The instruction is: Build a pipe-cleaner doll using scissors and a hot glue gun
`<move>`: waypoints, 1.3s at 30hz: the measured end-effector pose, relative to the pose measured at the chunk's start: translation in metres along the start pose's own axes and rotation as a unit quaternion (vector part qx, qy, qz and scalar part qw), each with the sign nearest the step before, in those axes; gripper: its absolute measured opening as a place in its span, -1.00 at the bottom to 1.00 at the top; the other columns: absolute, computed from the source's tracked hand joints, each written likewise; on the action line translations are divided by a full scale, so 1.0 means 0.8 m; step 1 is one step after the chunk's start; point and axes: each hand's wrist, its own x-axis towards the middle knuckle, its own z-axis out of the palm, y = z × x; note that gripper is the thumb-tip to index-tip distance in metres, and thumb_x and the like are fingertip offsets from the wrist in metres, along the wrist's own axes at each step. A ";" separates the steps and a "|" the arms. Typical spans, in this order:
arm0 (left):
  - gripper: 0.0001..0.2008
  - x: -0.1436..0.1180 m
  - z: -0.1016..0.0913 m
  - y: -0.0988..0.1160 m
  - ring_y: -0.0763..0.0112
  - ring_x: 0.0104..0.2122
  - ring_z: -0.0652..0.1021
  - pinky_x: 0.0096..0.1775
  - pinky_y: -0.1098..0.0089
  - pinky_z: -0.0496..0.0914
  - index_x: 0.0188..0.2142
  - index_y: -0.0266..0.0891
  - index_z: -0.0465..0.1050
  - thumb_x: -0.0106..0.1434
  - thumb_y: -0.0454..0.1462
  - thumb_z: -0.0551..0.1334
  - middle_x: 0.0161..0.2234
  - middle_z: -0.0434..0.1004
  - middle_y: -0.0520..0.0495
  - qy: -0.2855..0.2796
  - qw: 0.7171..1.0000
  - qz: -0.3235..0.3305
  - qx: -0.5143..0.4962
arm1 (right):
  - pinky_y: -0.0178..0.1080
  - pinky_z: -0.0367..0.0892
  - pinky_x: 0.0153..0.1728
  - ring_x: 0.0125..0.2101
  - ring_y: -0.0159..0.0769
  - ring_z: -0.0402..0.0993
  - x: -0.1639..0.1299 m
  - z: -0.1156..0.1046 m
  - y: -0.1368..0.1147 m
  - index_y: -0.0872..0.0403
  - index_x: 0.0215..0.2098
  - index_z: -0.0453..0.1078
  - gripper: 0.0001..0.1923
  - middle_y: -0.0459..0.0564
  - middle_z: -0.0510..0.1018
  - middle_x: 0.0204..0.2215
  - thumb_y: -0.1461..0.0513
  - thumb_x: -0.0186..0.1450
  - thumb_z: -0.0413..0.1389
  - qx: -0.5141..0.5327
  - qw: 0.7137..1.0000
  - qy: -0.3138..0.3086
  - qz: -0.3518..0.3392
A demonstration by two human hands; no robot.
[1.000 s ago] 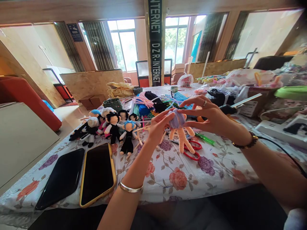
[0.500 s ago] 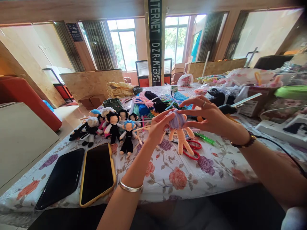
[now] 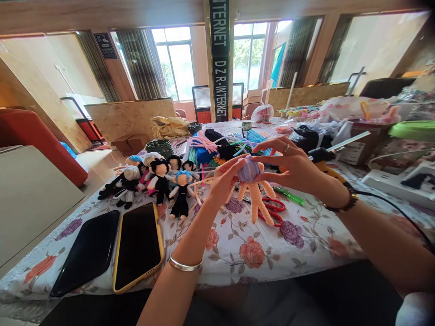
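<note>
A small doll (image 3: 255, 194) with peach limbs and lilac strands over its head is held up above the table between both hands. My left hand (image 3: 224, 181) grips the head from the left, fingers closed on the lilac strands. My right hand (image 3: 288, 165) pinches the head's right side and top between thumb and fingers. The doll's legs hang down in front of red-handled scissors (image 3: 277, 213) lying on the cloth. A green pen-like tool (image 3: 289, 196) lies just right of the scissors. The doll's front is turned away or hidden.
Several finished-looking dolls (image 3: 159, 174) sit at the left. Nearer are a dark phone (image 3: 86, 253) and a yellow-cased phone (image 3: 139, 249). Coloured fuzzy stems (image 3: 207, 147) are heaped behind the hands. A yellow-and-black glue gun (image 3: 322, 158) and its cable are at right, beside bags and boxes.
The doll has tilted slightly, its legs swinging a little lower and to the left. My right hand has shifted a bit left; both hands keep hold of the head.
</note>
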 end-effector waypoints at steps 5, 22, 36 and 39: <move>-0.67 0.002 0.000 -0.003 0.64 -0.54 0.40 -0.49 0.57 0.28 -0.24 -0.18 0.58 0.00 -0.11 0.37 -0.44 0.53 0.06 -0.005 1.000 -0.005 -0.006 | -0.15 0.38 -0.21 -0.13 -0.17 0.38 0.001 0.000 -0.008 0.06 -0.17 0.50 -0.67 0.08 0.51 -0.11 0.03 0.23 0.12 -0.050 0.999 -0.004 0.013; -0.76 0.002 -0.001 -0.008 0.60 -0.45 0.41 -0.37 0.56 0.35 -0.20 -0.18 0.53 0.18 -0.15 0.23 -0.34 0.50 0.03 -0.013 1.000 -0.014 0.005 | -0.18 0.42 -0.22 -0.28 -0.31 0.46 0.004 0.007 -0.013 0.04 -0.23 0.53 -0.79 0.03 0.50 -0.15 0.15 0.27 0.11 0.040 0.986 0.004 0.159; -0.56 -0.001 0.004 -0.004 0.54 -0.38 0.47 -0.27 0.48 0.33 -0.13 -0.19 0.54 0.05 -0.02 0.31 -0.29 0.57 -0.01 -0.008 0.999 -0.025 0.044 | -0.16 0.47 -0.27 -0.36 -0.34 0.46 0.007 0.007 -0.018 0.06 -0.21 0.47 -0.71 0.00 0.53 -0.18 0.07 0.19 0.14 0.198 0.921 -0.091 0.323; -0.54 -0.002 0.005 -0.003 0.51 -0.34 0.49 -0.23 0.46 0.32 -0.06 -0.18 0.51 0.02 -0.12 0.36 -0.28 0.58 -0.02 -0.009 0.998 -0.033 0.054 | -0.14 0.46 -0.23 -0.34 -0.30 0.48 0.006 0.008 -0.016 0.07 -0.21 0.46 -0.68 0.01 0.55 -0.22 0.05 0.17 0.15 0.215 0.911 -0.093 0.340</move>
